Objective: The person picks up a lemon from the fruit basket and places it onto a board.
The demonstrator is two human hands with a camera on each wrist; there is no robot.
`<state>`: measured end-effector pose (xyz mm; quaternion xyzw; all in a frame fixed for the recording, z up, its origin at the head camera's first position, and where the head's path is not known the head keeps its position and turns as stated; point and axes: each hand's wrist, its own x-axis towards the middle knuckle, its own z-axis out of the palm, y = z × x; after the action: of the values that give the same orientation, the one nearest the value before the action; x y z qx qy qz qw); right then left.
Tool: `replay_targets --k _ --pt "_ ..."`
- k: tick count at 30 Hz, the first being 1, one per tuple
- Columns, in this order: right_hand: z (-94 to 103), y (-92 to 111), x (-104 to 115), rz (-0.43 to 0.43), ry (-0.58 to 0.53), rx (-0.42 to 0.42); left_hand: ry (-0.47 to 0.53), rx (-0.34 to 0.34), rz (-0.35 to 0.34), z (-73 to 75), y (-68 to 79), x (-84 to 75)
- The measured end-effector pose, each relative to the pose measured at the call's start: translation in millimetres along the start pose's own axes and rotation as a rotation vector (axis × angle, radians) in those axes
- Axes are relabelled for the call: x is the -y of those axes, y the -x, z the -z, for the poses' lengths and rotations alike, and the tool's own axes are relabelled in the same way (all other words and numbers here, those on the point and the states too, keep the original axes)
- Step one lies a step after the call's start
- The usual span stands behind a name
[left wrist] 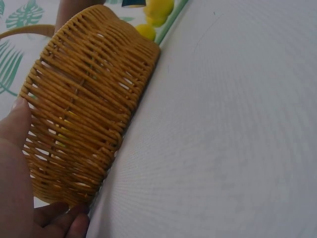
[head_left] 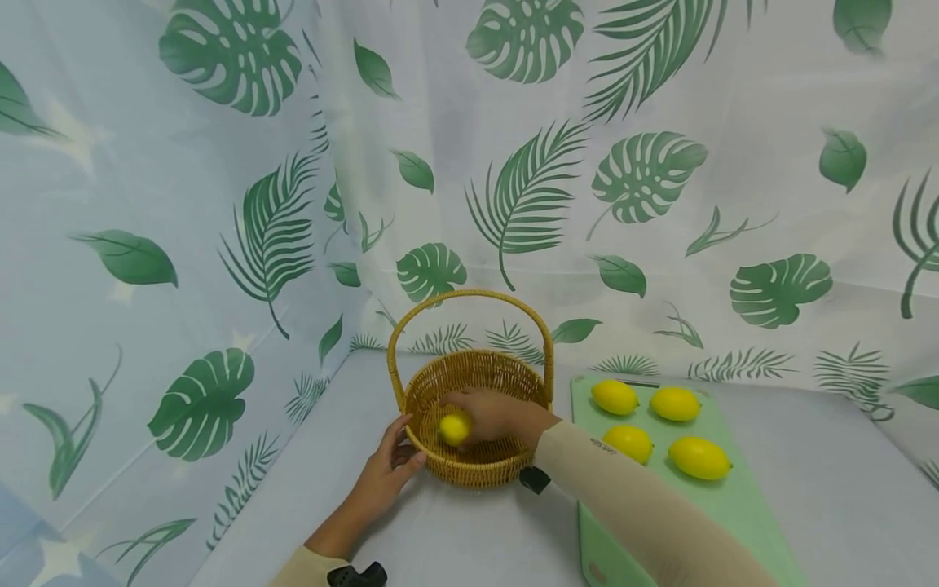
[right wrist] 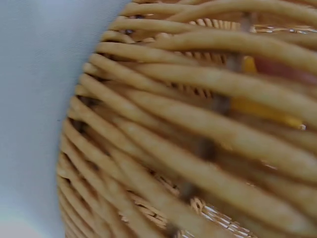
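Observation:
A round wicker basket (head_left: 477,474) with a tall arched handle stands on the table. My left hand (head_left: 385,471) grips the basket's near left side; in the left wrist view its thumb (left wrist: 17,121) presses the woven wall near the rim while the fingers curl round the lower part. Reaching over the rim, my right hand (head_left: 493,414) is down inside the basket and holds a yellow lemon (head_left: 454,428), slightly blurred. Woven strands (right wrist: 188,114) fill most of the right wrist view, with a bit of yellow showing through the gaps.
To the right lies a light green cutting board (head_left: 741,522) with several lemons (head_left: 699,458) on it, partly covered by my right forearm. A white leaf-print cloth (head_left: 440,204) hangs behind and at the left. The table (head_left: 469,538) has a pale cover.

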<state>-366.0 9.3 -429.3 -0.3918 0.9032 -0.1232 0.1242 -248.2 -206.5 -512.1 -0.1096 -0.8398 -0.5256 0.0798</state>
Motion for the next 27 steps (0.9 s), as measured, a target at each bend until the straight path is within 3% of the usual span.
replay_targets --k 7,18,27 --pt "-2.1 -0.3 -7.8 0.054 -0.012 -0.093 0.03 -0.003 0.001 -0.6 0.5 -0.5" --pt "7.5 12.4 -6.2 0.05 -0.113 -0.268 -0.016 -0.011 -0.007 1.8 -0.7 3.4" --pt "6.2 22.9 -11.2 0.084 -0.107 -0.283 -0.006 -0.01 0.0 -0.4 0.0 1.8"
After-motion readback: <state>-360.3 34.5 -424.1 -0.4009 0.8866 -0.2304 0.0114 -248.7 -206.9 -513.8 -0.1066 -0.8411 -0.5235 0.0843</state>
